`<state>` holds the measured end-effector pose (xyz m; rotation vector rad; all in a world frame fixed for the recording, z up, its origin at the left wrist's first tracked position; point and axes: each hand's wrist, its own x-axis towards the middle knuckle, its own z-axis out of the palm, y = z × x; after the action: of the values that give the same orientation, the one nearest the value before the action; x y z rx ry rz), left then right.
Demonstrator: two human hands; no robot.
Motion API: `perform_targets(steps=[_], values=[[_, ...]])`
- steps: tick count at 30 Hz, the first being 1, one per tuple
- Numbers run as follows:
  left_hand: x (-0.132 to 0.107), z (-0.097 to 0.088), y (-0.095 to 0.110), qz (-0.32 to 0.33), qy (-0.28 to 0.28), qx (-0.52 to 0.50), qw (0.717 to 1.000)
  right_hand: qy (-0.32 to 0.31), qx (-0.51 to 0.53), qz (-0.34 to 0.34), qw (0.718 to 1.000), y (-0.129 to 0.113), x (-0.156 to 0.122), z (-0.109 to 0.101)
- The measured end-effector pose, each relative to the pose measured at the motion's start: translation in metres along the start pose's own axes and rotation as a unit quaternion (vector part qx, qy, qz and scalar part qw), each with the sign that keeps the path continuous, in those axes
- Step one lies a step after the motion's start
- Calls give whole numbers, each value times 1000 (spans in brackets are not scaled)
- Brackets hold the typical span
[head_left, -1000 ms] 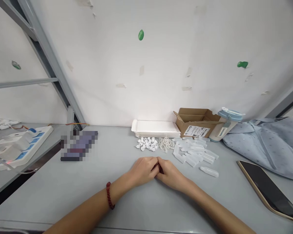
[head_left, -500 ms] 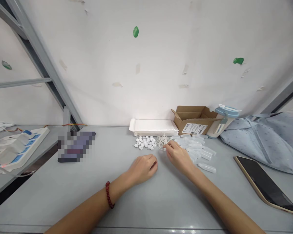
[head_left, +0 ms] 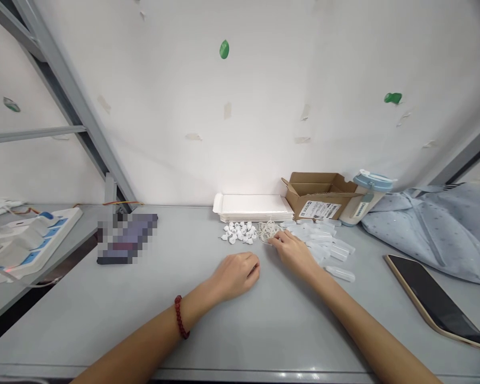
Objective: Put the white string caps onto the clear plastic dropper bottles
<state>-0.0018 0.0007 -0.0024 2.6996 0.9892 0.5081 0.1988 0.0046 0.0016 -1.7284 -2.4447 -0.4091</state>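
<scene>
My left hand [head_left: 237, 274] rests on the grey table with its fingers curled in; whatever is inside, if anything, is hidden. To its right, my right hand [head_left: 293, 252] reaches to the near edge of a small heap of thin white looped cords [head_left: 269, 230]. Its fingertips are pinched together on a strand of cord there. Left of the cords lies a cluster of small white caps [head_left: 239, 231]. Several translucent plastic tubes [head_left: 324, 240] are piled behind and to the right of my right hand, with a single tube [head_left: 341, 274] lying nearer to me.
A stack of flat white cartons [head_left: 254, 207] stands against the wall, beside an open cardboard box [head_left: 322, 196] and a lidded cup [head_left: 362, 200]. At the right are a blue cloth bag [head_left: 432, 229] and a phone [head_left: 436, 301]. A power strip [head_left: 44, 240] sits far left.
My right hand stays at the cord heap, its fingertips shifting only slightly. The left hand keeps its curled pose. The whole view has moved a little.
</scene>
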Motion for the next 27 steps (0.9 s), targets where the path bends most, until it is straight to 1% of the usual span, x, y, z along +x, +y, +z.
perform_targets(steps=[3, 6, 10, 13, 18, 20, 24, 27], values=[[0, 0, 0, 3, 2, 1, 1000, -3, 3, -9, 1000, -1, 0, -1], [0, 0, 0, 7, 2, 0, 1000, 8, 15, -13, 1000, -2, 0, -2], [0, 0, 1, 7, 3, 1, 1000, 37, 74, -4, 997, -3, -1, -3], [0, -1, 1, 7, 5, 3, 1000, 43, 104, 7, 994, -3, -2, 0], [0, -1, 1, 6, 2, 5, 1000, 92, 96, 18, 991, -4, -2, 5], [0, -1, 1, 6, 0, 5, 1000, 81, 86, 20, 993, -5, -3, 5], [0, -2, 1, 6, -4, 2, 1000, 30, 75, 13, 997, -7, -3, 3], [0, -2, 1, 3, -6, -1, 1000, 21, 87, 20, 996, -7, -2, 3]])
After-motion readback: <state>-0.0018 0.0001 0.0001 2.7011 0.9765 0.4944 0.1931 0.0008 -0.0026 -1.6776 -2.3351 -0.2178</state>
